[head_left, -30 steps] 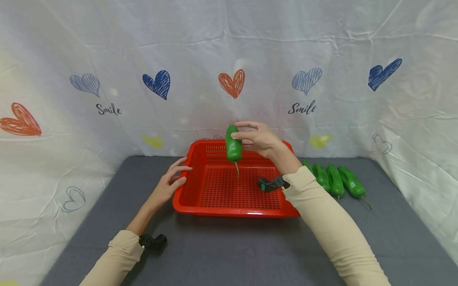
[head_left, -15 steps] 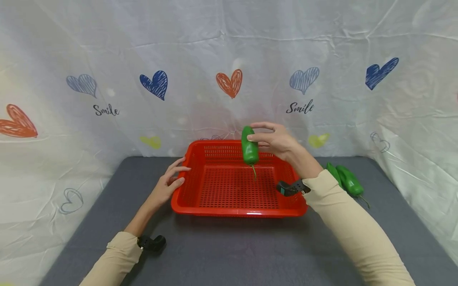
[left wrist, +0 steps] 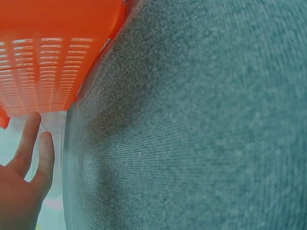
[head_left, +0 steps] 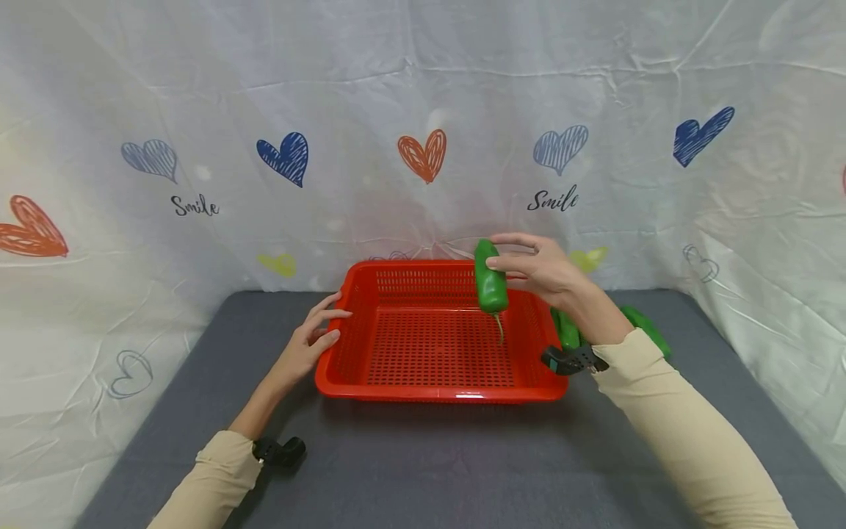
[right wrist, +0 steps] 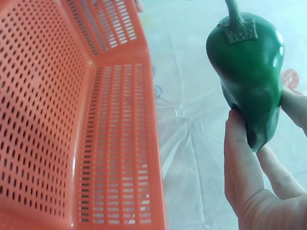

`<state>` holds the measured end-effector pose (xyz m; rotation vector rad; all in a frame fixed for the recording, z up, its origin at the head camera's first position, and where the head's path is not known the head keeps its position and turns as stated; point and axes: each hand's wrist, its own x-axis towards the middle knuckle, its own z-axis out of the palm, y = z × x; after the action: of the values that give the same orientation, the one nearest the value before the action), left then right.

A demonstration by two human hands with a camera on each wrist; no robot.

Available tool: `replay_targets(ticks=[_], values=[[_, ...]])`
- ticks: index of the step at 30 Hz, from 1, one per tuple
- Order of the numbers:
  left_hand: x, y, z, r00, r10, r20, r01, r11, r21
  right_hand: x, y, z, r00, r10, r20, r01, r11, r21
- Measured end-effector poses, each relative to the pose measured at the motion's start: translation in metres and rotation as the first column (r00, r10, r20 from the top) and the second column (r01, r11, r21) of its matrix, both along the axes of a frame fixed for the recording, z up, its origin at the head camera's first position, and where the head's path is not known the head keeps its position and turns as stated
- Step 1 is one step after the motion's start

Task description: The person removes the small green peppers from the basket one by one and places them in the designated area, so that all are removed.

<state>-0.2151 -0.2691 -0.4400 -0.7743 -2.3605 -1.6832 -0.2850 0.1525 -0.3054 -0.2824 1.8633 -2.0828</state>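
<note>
Above the right rear corner of the red perforated plastic basket [head_left: 436, 330], your right hand [head_left: 538, 266] pinches a glossy green pepper [head_left: 490, 283], stem down. Your left hand [head_left: 309, 345], fingers relaxed, touches the basket's left rim on the grey desk [head_left: 429, 463].

I see a glossy green pepper [head_left: 490, 283] pinched near its blunt tip by my right hand [head_left: 538, 266], hanging upright below the fingertips with its thin stem pointing down. Beneath the grip sits a red perforated basket [head_left: 350, 345], shallow and rectangular, its left rim touched by my left hand [head_left: 305, 345].
</note>
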Motion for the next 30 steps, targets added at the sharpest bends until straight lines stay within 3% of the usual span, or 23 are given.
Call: replay_targets(ticks=[11,22,30], values=[[0.001,0.0,0.001,1.0,0.009,0.0,-0.009,1.0,-0.011,0.008,0.03,-0.005,1.0,0.001,0.018,-0.001,1.0,0.015],[0.0,-0.002,-0.001,1.0,-0.007,0.019,0.007,1.0,0.008,0.014,0.065,-0.014,0.999,0.007,0.032,-0.011,0.99,0.139],[-0.001,-0.001,0.0,1.0,-0.003,0.009,0.003,1.0,-0.003,0.02,0.087,-0.022,0.999,0.006,0.032,-0.012,0.985,0.17]])
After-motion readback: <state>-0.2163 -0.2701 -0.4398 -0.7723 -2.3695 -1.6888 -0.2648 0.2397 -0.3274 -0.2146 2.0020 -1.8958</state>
